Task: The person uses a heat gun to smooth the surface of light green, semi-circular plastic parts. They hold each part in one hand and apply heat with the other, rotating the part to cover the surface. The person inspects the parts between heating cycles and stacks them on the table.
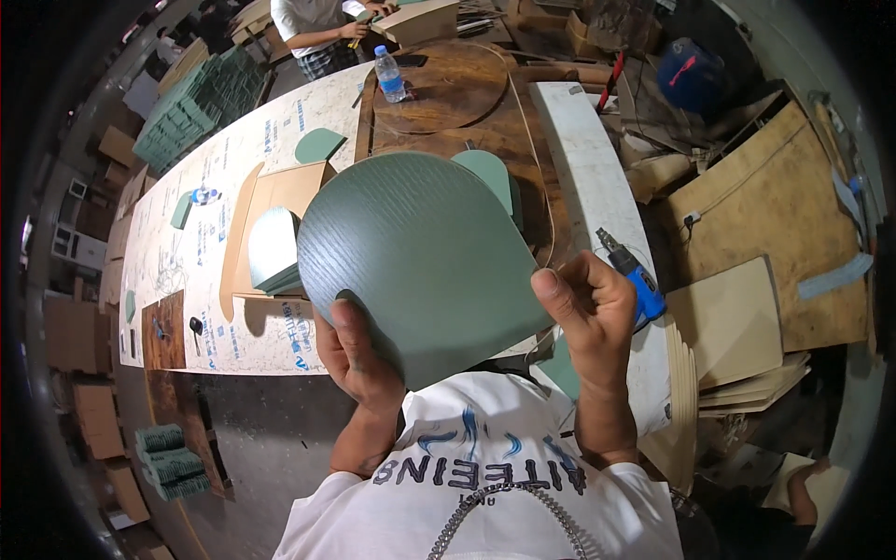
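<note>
A green rounded panel (420, 261) with a wood-grain face is held up in front of my chest, tilted, its curved end pointing away. My left hand (359, 355) grips its near left edge, thumb on the face and fingers underneath. At the right corner my right hand (593, 313) is closed, thumb against the panel's edge. A thin light strip (549, 201) curves down from the tabletop toward that hand. Beyond the panel, another green rounded panel (487, 173) lies partly hidden. A blue drill (644, 291) rests just right of my right hand.
A stack of rounded panels (273, 252) sits on a cardboard box (297, 187) on the white-covered table (219, 280). A water bottle (389, 79) stands on the dark wooden board (448, 98). Another person (313, 33) works at the far side. Boards (728, 327) lean at the right.
</note>
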{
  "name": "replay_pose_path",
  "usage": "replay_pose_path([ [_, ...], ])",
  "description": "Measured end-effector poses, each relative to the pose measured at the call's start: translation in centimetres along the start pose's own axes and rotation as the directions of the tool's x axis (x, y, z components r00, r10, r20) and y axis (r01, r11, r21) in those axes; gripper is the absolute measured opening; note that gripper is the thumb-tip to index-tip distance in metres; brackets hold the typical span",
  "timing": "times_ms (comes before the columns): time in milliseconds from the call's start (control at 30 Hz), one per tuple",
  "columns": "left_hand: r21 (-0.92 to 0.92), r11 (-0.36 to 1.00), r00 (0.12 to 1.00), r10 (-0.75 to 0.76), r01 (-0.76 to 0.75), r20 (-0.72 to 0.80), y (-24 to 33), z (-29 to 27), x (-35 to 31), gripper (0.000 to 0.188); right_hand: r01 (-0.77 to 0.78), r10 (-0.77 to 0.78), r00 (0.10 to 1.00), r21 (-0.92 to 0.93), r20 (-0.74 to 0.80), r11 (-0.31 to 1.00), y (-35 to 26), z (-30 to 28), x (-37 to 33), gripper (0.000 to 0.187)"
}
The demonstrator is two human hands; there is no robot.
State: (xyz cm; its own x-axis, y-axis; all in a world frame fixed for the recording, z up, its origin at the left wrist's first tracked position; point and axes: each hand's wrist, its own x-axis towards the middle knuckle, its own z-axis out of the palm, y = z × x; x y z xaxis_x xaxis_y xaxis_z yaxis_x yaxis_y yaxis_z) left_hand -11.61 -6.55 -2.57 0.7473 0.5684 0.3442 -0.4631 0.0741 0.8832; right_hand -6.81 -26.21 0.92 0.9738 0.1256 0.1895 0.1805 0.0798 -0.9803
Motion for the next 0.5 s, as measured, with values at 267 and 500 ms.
replay_pose_path([
  [267,-0.007,0.999,0.999,-0.034,0.034,-0.003,-0.2,-0.8,0.2,0.039,-0.058,0.045,0.993,0.119,0.109,0.991,0.3,-0.3,-0.9,0.018],
  [500,-0.001,0.971,0.971,-0.240,0.240,-0.013,0.0,-0.9,0.3,0.049,-0.046,0.001,0.978,0.210,0.209,0.977,-0.6,-1.1,-2.9,0.031],
])
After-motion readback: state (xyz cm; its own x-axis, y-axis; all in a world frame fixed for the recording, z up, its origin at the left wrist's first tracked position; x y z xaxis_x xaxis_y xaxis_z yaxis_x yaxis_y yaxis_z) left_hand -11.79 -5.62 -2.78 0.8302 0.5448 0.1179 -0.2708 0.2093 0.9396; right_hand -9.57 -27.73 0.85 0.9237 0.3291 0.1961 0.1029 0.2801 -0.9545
